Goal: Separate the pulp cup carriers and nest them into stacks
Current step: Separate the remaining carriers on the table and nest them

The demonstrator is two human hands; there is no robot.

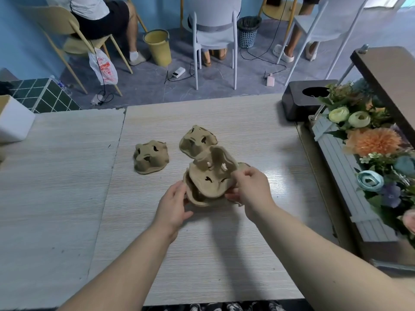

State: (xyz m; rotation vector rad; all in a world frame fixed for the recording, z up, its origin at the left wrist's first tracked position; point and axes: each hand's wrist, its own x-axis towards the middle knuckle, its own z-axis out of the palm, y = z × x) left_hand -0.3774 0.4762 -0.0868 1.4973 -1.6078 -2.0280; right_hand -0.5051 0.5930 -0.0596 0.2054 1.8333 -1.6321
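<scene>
Brown pulp cup carriers lie on the light wooden table [224, 254]. One carrier [151, 157] sits upside down at centre left, apart from the rest. Another carrier [197, 140] lies tilted just behind my hands. My left hand [174, 206] grips the left edge of a lower carrier [195, 196]. My right hand [250, 187] pinches the right edge of an upper carrier [212, 173], which is tipped up and partly lifted off the lower one. Part of one more carrier [243, 164] peeks out behind my right hand.
A planter with artificial flowers [368, 140] runs along the table's right edge, with a black box [301, 102] at its far end. A white box [13, 120] stands at the far left. Chairs, seated people, a yellow bucket [158, 47] and cables fill the floor beyond.
</scene>
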